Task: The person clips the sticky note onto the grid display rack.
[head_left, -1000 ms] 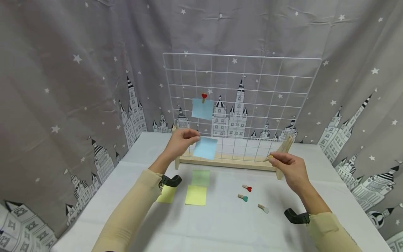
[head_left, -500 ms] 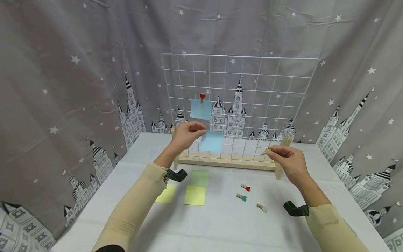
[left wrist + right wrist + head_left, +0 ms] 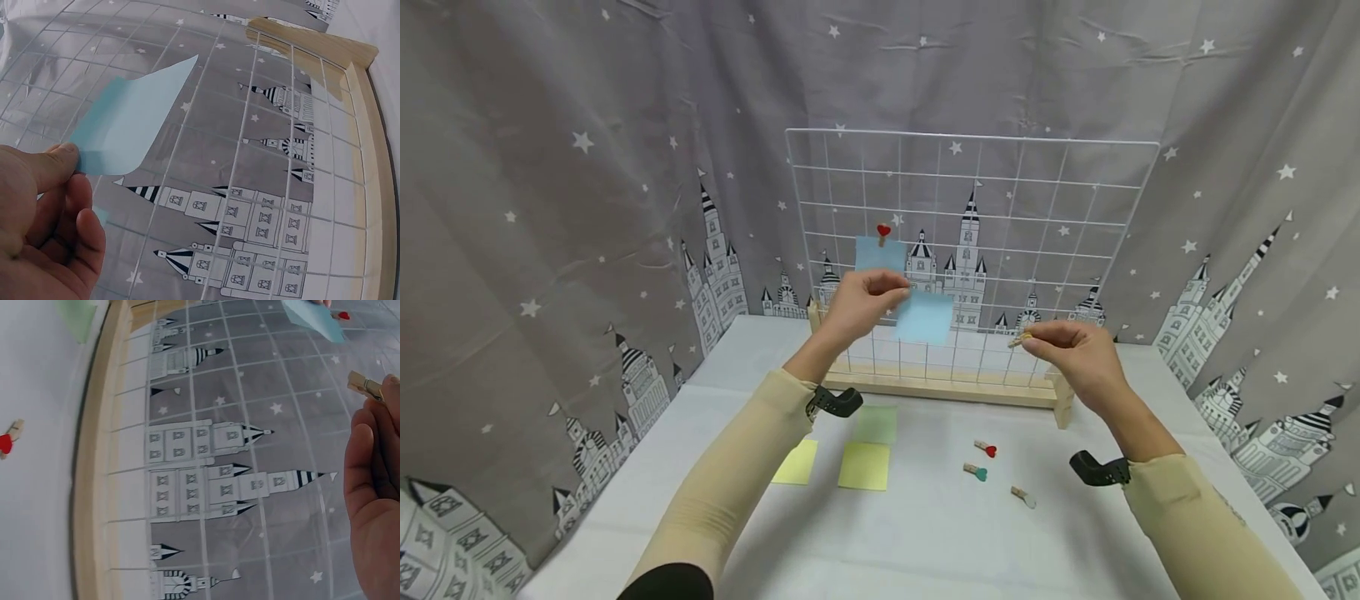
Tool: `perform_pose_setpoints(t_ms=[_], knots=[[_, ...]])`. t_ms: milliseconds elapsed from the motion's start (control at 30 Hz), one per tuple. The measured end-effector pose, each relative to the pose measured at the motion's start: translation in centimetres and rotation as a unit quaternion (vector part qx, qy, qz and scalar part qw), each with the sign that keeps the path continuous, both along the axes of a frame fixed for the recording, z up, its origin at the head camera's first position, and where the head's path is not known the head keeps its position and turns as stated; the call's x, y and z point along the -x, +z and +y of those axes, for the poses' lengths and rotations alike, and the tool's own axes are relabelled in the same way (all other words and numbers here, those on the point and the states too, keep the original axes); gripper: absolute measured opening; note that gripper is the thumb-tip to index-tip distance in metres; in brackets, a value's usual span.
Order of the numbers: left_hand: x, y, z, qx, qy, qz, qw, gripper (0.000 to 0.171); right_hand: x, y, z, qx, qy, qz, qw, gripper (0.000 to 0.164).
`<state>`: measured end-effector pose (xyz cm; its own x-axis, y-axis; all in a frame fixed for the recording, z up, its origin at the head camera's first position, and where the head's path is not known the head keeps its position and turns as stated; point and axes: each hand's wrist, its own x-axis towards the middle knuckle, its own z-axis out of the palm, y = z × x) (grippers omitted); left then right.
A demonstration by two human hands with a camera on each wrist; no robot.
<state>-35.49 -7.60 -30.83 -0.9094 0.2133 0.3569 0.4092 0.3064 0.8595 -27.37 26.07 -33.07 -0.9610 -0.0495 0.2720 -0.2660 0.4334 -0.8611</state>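
Note:
My left hand (image 3: 867, 307) pinches a blue sticky note (image 3: 925, 317) by its left edge, in front of the white wire grid (image 3: 1037, 212). In the left wrist view the note (image 3: 134, 122) curls up from thumb and fingertips. To the right, my right hand (image 3: 1078, 354) pinches a small wooden clothespin (image 3: 1019, 339) with a yellow bit at the fingers; its wooden end (image 3: 364, 385) points at the grid in the right wrist view. A second blue note (image 3: 880, 253) hangs on the grid under a red heart clothespin (image 3: 883, 232), partly covered by my left hand.
Two yellow notes (image 3: 864, 466) and a green note (image 3: 876, 424) lie on the white table (image 3: 940, 533). Right of them are clothespins with a red heart (image 3: 987, 449), a green heart (image 3: 976, 472) and a white heart (image 3: 1023, 497). The grid stands in a wooden base (image 3: 940, 389).
My left hand has carried the blue note rightward and up across the grid. My right hand has moved left and up with the clothespin, so the two hands are closer.

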Motion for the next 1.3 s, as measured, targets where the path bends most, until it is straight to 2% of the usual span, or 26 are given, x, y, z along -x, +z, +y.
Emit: perform_pose_setpoints(t_ms=[233,467,667,933,1100,1300], knots=[[0.5,1.1,1.0,0.001,0.018,0.009,0.9998,0.014,1.0,2.0,-0.7,-0.018,0.035,0.029,0.999,0.033],[0.9,2.3,1.9,0.006,0.026,0.031,0.9992,0.015,1.7,3.5,-1.7,-0.033,0.030,0.050,0.998,0.030],[1.1,3.0,2.4,0.011,0.026,0.026,0.9993,0.014,2.2,4.4,-2.7,0.009,0.032,0.045,0.998,0.034],[1.5,3.2,2.8,-0.001,0.019,0.032,0.9993,0.012,3.0,5.6,-3.9,0.085,0.054,0.076,0.992,0.032],[1.7,3.3,3.0,-0.002,0.020,0.036,0.9992,0.012,3.4,6.0,-4.4,0.087,0.048,0.091,0.991,0.031],[2.0,3.2,3.1,-0.006,0.024,0.038,0.9990,0.011,4.0,6.5,-5.3,0.091,0.047,0.084,0.991,0.033]])
